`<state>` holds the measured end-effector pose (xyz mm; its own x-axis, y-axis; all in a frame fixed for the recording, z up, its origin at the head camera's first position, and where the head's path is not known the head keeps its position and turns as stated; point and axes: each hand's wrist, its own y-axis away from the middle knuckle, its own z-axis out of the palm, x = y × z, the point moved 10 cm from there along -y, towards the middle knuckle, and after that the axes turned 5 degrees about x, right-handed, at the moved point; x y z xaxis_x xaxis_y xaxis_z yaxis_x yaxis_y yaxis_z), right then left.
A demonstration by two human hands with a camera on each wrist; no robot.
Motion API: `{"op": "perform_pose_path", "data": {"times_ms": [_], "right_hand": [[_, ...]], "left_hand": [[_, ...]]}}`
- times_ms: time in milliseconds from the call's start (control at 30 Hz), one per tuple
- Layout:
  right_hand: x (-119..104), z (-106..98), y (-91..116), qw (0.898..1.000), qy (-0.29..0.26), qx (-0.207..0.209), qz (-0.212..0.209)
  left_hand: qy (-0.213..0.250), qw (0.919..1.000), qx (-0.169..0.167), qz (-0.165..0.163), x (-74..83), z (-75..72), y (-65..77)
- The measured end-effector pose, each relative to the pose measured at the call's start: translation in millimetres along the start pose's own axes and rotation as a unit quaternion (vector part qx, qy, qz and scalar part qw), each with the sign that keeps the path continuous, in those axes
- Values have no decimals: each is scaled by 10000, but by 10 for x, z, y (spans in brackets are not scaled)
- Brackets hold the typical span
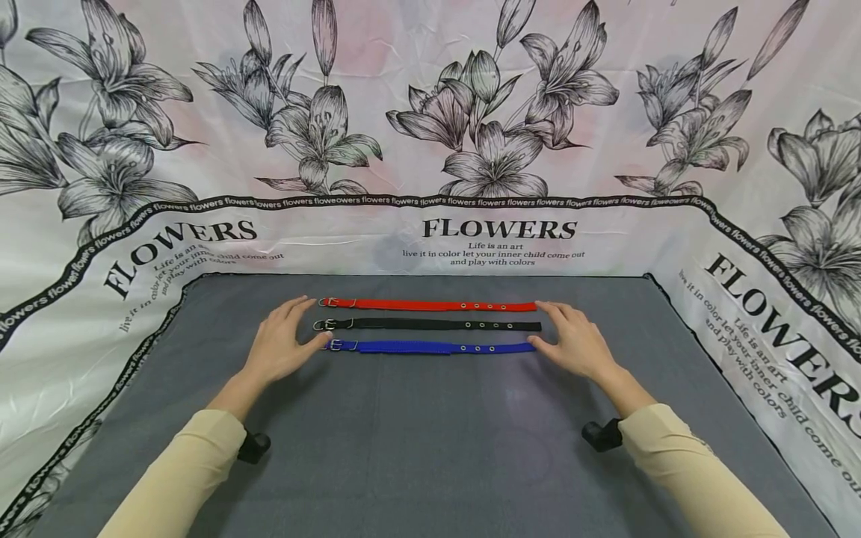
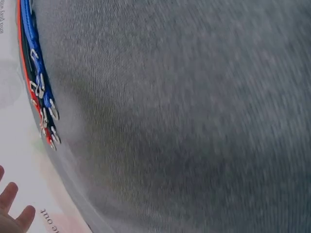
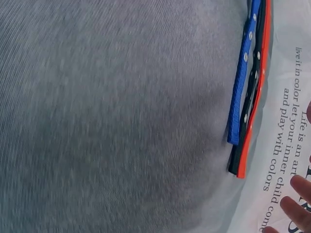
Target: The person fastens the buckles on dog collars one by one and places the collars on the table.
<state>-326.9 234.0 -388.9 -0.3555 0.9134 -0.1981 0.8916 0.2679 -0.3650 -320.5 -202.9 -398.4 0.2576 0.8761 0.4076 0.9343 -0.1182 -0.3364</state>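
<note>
Three buckled pet collars lie straight and side by side across the cloth: a red collar (image 1: 403,305) at the back, a black collar (image 1: 410,323) in the middle and a blue collar (image 1: 403,347) in front. Their metal buckles and rings are on the left, their eyelets toward the right. My left hand (image 1: 277,345) is at the buckle ends, fingers spread, thumb overlapping the blue collar's ring. At the plain ends, my right hand (image 1: 577,345) has its fingertips close to the red and blue tips. Both hands are empty. Each wrist view shows some fingertips (image 2: 8,196) (image 3: 297,213) at its edge.
A grey cloth (image 1: 430,433) covers the table. Behind it and along both sides stands a white curtain (image 1: 350,239) printed with lilies and the word FLOWERS. A small black device (image 1: 254,447) sits at the left wrist, and another black device (image 1: 602,435) at the right.
</note>
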Motion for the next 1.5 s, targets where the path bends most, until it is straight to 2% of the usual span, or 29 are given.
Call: {"op": "perform_pose_path", "data": {"times_ms": [267, 533, 767, 967, 1200, 1500], "right_hand": [[-26, 90, -11, 9992, -369, -22, 151], [-118, 201, -12, 9988, -487, -41, -16], [-203, 318, 2, 9972, -694, -249, -132], [-212, 392, 15, 9965, -757, -351, -98], [-194, 513, 37, 9969, -543, -570, -15], [-202, 527, 44, 9982, -401, -447, 21]], "left_hand": [[592, 9966, -166, -545, -70, 142, -8], [730, 9955, -249, -556, -58, 284, 13], [824, 9947, -321, -517, -12, 360, 19], [738, 9936, -526, -676, -54, 464, 25], [484, 9936, -698, -750, -106, 563, 10], [165, 9939, -758, -779, -100, 594, -9]]}}
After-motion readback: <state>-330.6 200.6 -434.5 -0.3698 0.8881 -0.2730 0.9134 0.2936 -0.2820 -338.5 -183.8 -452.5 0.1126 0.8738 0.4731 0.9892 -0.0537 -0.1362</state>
